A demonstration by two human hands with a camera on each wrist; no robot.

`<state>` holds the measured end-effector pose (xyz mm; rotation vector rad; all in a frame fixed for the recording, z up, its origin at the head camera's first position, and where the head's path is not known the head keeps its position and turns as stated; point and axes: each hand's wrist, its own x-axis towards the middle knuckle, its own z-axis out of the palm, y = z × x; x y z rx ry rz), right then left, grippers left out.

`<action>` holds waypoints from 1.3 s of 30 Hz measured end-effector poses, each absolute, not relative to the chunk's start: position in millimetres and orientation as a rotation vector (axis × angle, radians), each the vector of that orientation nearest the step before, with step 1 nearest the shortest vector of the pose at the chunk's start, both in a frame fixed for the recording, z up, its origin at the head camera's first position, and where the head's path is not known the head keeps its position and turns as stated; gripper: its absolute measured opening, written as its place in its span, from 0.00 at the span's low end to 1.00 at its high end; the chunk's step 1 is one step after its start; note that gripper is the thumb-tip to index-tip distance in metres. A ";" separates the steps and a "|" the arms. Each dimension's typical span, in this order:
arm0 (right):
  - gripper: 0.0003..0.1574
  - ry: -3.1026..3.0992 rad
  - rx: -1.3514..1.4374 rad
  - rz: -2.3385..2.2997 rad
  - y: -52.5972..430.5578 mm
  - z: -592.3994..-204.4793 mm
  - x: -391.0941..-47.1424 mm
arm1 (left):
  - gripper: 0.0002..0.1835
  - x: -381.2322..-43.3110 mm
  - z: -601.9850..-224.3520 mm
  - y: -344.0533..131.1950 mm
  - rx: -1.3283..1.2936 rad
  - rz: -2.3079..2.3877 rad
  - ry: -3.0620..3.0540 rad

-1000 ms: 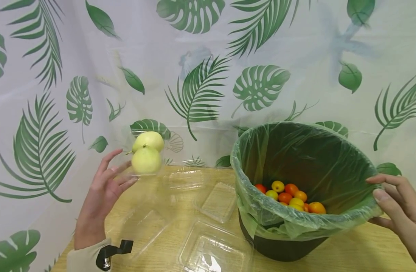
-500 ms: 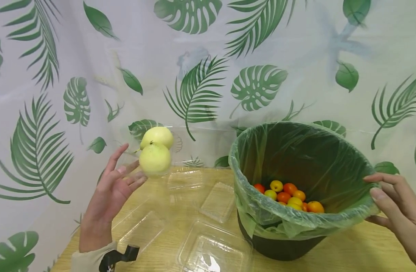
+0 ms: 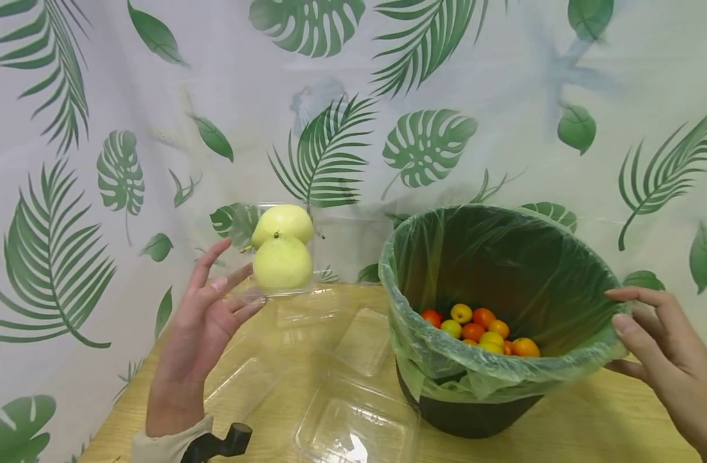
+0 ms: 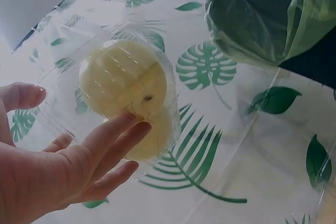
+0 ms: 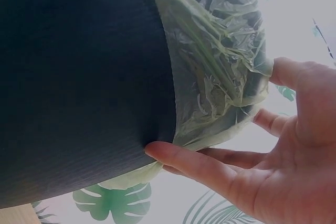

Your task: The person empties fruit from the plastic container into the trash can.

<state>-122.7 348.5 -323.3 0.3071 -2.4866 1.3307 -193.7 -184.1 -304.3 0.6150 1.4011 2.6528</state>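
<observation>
Two pale yellow-green pears sit inside a clear plastic container, held up off the table at centre-left in the head view. My left hand holds this container at its left side, and its fingers overlap the pears in the left wrist view. At the right, a black bin is lined with a translucent green bag. Several small red, yellow and orange fruits lie in it. My right hand grips the bin's bag-covered right rim, thumb and fingers on either side.
Other clear plastic containers rest on the wooden table: one at the front centre, one left of the bin, another near the left wrist. A leaf-printed sheet hangs behind.
My left hand has carried the container with the pears to the right, towards the bin, and slightly up. My right hand keeps its hold on the bin's rim.
</observation>
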 end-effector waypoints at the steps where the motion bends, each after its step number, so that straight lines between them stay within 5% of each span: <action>1: 0.30 -2.479 0.309 1.342 348.1 -323.1 -122.7 | 0.29 -193.5 -302.6 -181.1 0.620 2.646 1.399; 39: 0.30 -2.414 0.272 1.443 346.0 -321.9 -122.6 | 0.28 -213.1 -239.0 -76.6 0.887 2.321 1.884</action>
